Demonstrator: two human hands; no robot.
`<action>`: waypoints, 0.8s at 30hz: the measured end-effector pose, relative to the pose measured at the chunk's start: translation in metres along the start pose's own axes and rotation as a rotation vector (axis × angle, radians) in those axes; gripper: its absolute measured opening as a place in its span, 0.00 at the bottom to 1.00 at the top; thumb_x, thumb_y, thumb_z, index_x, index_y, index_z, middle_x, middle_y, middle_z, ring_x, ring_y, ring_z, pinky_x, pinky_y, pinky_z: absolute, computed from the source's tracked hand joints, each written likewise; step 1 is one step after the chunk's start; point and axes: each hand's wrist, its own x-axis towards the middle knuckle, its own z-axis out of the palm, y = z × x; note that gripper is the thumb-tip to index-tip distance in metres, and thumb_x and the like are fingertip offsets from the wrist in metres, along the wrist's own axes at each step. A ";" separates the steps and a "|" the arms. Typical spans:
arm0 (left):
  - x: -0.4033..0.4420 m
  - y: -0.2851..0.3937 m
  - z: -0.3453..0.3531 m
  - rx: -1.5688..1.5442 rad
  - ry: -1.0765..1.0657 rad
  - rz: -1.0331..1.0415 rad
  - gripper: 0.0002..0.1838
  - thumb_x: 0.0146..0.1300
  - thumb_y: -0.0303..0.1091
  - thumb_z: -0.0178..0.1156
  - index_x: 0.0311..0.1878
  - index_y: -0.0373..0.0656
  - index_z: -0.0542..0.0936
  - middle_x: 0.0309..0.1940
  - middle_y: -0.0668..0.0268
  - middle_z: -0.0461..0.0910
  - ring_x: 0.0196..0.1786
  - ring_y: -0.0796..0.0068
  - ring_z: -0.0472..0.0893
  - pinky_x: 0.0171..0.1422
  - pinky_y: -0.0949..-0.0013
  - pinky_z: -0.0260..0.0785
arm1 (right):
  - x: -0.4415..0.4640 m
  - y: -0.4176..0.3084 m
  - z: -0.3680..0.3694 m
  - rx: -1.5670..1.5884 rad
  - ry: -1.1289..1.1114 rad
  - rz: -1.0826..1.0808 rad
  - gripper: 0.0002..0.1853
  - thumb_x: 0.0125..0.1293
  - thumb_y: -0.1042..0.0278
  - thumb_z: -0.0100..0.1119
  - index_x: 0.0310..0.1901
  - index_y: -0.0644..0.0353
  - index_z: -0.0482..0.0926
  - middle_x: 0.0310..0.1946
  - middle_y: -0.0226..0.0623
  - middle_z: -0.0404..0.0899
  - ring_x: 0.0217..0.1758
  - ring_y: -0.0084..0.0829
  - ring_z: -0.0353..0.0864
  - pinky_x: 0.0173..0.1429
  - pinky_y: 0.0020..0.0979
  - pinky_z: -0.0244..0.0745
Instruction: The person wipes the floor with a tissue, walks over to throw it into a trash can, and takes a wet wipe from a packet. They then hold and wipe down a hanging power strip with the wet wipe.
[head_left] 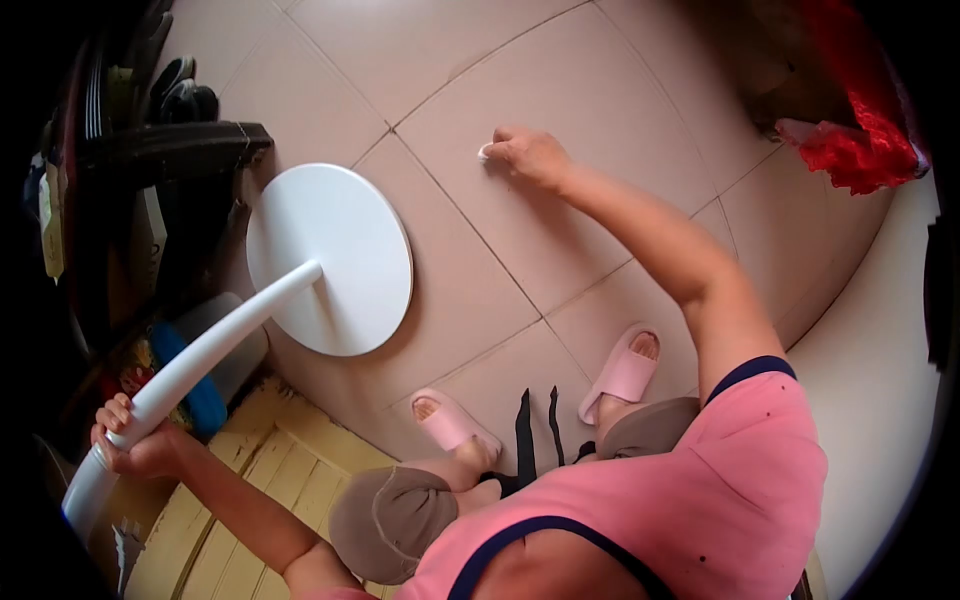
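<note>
Nearer us than the round white base (365,230), our left hand (135,440) is wrapped around the white pole (215,342). Right of that base, over the tiled floor (460,320), our right hand (528,158) pinches a small white piece (484,152), showing on its base-facing side.

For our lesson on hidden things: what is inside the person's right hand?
A small white piece shows at the right hand; the hand covers the rest, so I cannot identify it.

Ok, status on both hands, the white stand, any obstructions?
Left hand closed around white pole. Right hand pinching small white item, unidentifiable. Round white base at pole's end; shoe rack close beside it.
</note>
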 end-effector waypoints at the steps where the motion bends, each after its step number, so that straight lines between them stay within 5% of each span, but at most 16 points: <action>1: 0.002 0.000 -0.008 0.106 0.028 -0.044 0.07 0.55 0.39 0.49 0.25 0.49 0.67 0.23 0.71 0.64 0.31 0.71 0.66 0.46 0.51 0.67 | -0.006 -0.003 0.004 0.010 -0.009 0.002 0.08 0.59 0.70 0.49 0.38 0.59 0.75 0.37 0.42 0.76 0.42 0.43 0.77 0.43 0.42 0.73; 4: 0.005 0.000 -0.008 0.121 -0.002 -0.056 0.07 0.54 0.39 0.49 0.25 0.48 0.67 0.22 0.71 0.65 0.32 0.71 0.67 0.46 0.52 0.66 | -0.015 -0.014 0.002 -0.156 -0.183 -0.169 0.13 0.61 0.74 0.44 0.46 0.59 0.73 0.41 0.41 0.74 0.44 0.42 0.77 0.45 0.41 0.74; 6: -0.002 0.000 0.001 -0.021 0.008 -0.029 0.06 0.53 0.36 0.52 0.28 0.45 0.69 0.21 0.66 0.66 0.26 0.75 0.68 0.38 0.69 0.64 | -0.021 -0.022 0.003 -0.195 -0.242 -0.133 0.12 0.61 0.74 0.44 0.46 0.60 0.73 0.41 0.42 0.74 0.44 0.41 0.77 0.46 0.40 0.74; 10: -0.001 -0.001 0.001 0.017 0.014 0.021 0.06 0.52 0.36 0.52 0.28 0.45 0.69 0.21 0.67 0.66 0.26 0.76 0.67 0.38 0.69 0.63 | -0.023 -0.037 -0.006 -0.373 -0.412 -0.103 0.12 0.61 0.74 0.47 0.46 0.62 0.72 0.40 0.43 0.74 0.44 0.40 0.78 0.47 0.37 0.74; 13: -0.002 0.000 0.005 0.035 0.041 0.018 0.07 0.52 0.37 0.52 0.28 0.45 0.69 0.21 0.67 0.66 0.26 0.76 0.67 0.38 0.69 0.63 | -0.016 -0.020 0.013 -0.028 -0.320 0.095 0.11 0.58 0.75 0.52 0.44 0.61 0.73 0.40 0.42 0.74 0.44 0.41 0.78 0.46 0.38 0.74; 16: -0.003 0.001 0.005 0.020 0.035 0.015 0.07 0.52 0.37 0.52 0.28 0.45 0.69 0.21 0.67 0.66 0.26 0.75 0.67 0.37 0.69 0.64 | -0.019 -0.019 0.002 -0.241 -0.294 -0.163 0.08 0.57 0.73 0.53 0.40 0.59 0.73 0.37 0.43 0.74 0.42 0.44 0.77 0.45 0.41 0.73; 24: -0.004 0.001 0.010 0.045 0.051 0.046 0.07 0.52 0.37 0.52 0.28 0.45 0.69 0.20 0.67 0.66 0.24 0.76 0.67 0.36 0.70 0.63 | -0.047 -0.023 0.027 -0.052 -0.240 -0.094 0.06 0.58 0.68 0.52 0.34 0.61 0.72 0.33 0.44 0.74 0.40 0.45 0.76 0.43 0.42 0.72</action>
